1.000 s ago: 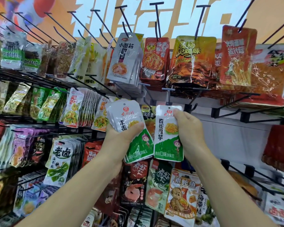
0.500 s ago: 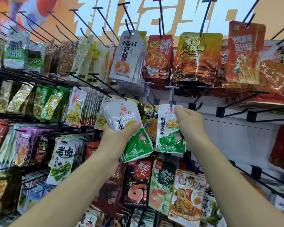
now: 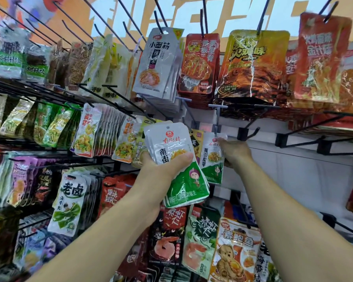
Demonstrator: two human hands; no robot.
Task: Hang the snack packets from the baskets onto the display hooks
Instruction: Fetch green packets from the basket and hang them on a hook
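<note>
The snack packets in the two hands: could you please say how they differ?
The left hand grips a fanned, tilted stack of white-and-green snack packets; the right hand pinches a single white-and-green packet, nearly upright. The stack is off any hook; the single packet's top is at a grey metal hook. Same print.

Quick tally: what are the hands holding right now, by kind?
single packet, white and green, pinched by the right hand: 1
stack of packets, same print, gripped by the left hand: 1 (number in the stack cannot be told)
Total held: 2
</note>
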